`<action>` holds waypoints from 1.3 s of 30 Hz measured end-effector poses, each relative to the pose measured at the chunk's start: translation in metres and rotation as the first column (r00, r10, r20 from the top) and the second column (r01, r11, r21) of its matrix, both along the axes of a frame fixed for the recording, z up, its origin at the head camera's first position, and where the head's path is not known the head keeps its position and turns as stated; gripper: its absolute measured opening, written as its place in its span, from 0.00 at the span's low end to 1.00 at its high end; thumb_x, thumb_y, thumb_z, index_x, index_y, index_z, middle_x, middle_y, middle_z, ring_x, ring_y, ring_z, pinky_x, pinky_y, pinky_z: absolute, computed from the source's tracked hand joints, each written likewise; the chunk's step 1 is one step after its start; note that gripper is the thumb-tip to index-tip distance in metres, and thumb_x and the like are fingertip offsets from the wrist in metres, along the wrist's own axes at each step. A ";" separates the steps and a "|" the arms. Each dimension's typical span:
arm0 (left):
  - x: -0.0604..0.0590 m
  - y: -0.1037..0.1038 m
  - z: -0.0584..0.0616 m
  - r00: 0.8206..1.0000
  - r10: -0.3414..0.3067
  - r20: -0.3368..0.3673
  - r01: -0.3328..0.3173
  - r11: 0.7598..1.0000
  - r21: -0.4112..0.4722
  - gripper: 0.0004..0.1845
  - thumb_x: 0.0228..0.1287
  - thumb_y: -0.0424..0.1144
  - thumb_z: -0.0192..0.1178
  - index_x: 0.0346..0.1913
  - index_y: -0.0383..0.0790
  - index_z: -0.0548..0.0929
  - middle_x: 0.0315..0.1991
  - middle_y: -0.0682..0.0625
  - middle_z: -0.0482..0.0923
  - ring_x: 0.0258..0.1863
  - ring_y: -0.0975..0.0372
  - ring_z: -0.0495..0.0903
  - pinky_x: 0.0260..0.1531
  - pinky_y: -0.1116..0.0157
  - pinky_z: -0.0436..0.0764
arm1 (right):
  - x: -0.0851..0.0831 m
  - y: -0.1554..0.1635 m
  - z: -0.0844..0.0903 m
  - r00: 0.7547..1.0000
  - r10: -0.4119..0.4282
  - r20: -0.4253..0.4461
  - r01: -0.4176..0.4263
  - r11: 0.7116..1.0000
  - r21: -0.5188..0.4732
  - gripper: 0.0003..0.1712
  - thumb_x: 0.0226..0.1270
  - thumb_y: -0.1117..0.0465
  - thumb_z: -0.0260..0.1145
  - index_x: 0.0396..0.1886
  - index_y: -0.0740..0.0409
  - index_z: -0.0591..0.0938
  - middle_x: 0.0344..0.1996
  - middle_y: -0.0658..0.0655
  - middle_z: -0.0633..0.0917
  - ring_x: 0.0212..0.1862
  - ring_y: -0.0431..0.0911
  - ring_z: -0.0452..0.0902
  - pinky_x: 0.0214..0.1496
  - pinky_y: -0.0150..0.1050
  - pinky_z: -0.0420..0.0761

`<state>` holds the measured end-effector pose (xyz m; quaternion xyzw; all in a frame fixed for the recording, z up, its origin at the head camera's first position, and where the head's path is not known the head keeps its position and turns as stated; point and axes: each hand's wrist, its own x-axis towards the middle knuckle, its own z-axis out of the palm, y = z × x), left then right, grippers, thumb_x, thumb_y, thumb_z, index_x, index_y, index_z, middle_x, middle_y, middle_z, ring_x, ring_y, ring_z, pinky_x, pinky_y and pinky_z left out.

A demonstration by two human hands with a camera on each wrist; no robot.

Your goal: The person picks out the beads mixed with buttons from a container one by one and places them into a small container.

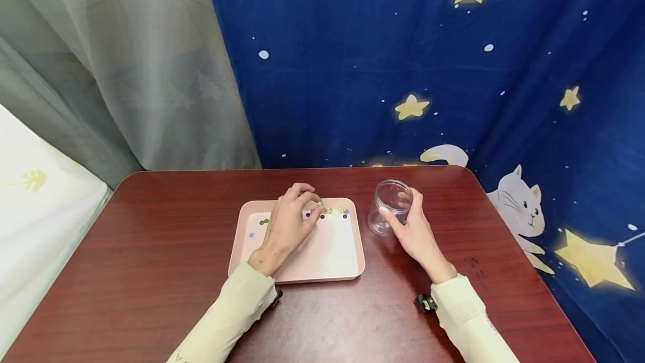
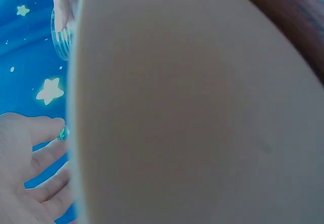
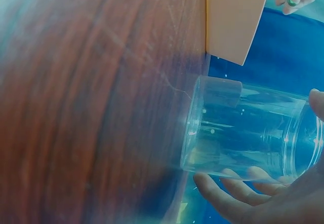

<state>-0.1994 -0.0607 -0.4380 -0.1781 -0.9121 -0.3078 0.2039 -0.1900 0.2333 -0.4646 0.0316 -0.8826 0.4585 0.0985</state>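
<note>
In the head view my left hand (image 1: 289, 223) is over the pink tray (image 1: 322, 256), pinching a green glass marble (image 2: 63, 133) between thumb and index finger. The marble also shows near the top right of the right wrist view. My right hand (image 1: 415, 234) grips a clear, lidless jar (image 3: 248, 127) to the right of the tray, thumb on the near side and fingers around the far side. The jar's mouth faces up, and no contents show in it. Several small marbles (image 1: 329, 210) of mixed colours lie toward the tray's far side.
A reddish-brown wooden table (image 1: 166, 240) carries the tray and jar. Behind it hang a blue curtain (image 1: 342, 83) with stars and a grey curtain (image 1: 151, 71). The tray's raised rim separates the marbles from the jar.
</note>
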 end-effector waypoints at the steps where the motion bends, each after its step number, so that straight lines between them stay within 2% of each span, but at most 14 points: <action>1: 0.000 0.000 0.000 1.000 0.001 -0.004 -0.001 1.000 0.003 0.03 0.65 0.40 0.73 0.39 0.48 0.89 0.54 0.49 0.82 0.47 0.53 0.84 0.49 0.53 0.80 | 0.000 0.000 0.000 1.000 0.000 -0.003 0.000 1.000 0.001 0.46 0.71 0.47 0.71 0.76 0.54 0.54 0.69 0.65 0.74 0.69 0.60 0.75 0.67 0.61 0.77; 9: 0.000 0.004 0.004 1.000 -0.009 0.008 0.009 1.000 0.022 0.02 0.66 0.41 0.72 0.38 0.49 0.88 0.55 0.50 0.82 0.47 0.54 0.84 0.49 0.54 0.80 | 0.002 -0.001 0.003 1.000 -0.004 0.016 0.004 1.000 0.008 0.47 0.71 0.46 0.71 0.76 0.52 0.53 0.70 0.65 0.73 0.69 0.60 0.74 0.67 0.61 0.78; 20: 0.000 0.007 0.001 1.000 -0.009 0.010 0.008 0.999 0.033 0.03 0.65 0.41 0.73 0.39 0.48 0.89 0.54 0.50 0.83 0.49 0.55 0.85 0.48 0.55 0.80 | 0.003 0.000 0.002 1.000 -0.009 0.014 0.009 1.000 0.015 0.48 0.71 0.46 0.71 0.77 0.52 0.53 0.70 0.65 0.73 0.70 0.61 0.74 0.70 0.62 0.75; 27: -0.002 0.011 0.002 0.999 -0.038 -0.023 0.039 0.999 0.032 0.03 0.65 0.39 0.72 0.38 0.47 0.89 0.53 0.49 0.83 0.44 0.54 0.84 0.45 0.55 0.82 | 0.002 0.000 0.001 1.000 -0.011 0.008 0.011 1.000 0.016 0.47 0.71 0.47 0.72 0.76 0.52 0.53 0.68 0.65 0.74 0.67 0.60 0.75 0.64 0.60 0.79; 31: -0.002 0.013 0.002 0.999 -0.043 -0.031 0.044 0.998 0.033 0.03 0.64 0.39 0.73 0.38 0.46 0.89 0.52 0.49 0.83 0.43 0.54 0.85 0.45 0.55 0.83 | 0.003 0.000 0.002 1.000 -0.011 0.013 0.010 1.000 0.015 0.47 0.70 0.46 0.72 0.76 0.50 0.53 0.69 0.64 0.73 0.67 0.60 0.76 0.64 0.60 0.79; 39: -0.001 0.016 0.001 0.999 -0.034 -0.027 0.035 0.999 0.042 0.04 0.64 0.40 0.73 0.38 0.47 0.89 0.52 0.51 0.83 0.43 0.55 0.85 0.43 0.55 0.82 | 0.002 -0.001 0.002 1.000 -0.002 0.001 0.002 1.000 0.011 0.47 0.71 0.48 0.71 0.76 0.54 0.53 0.69 0.65 0.73 0.69 0.61 0.75 0.65 0.61 0.78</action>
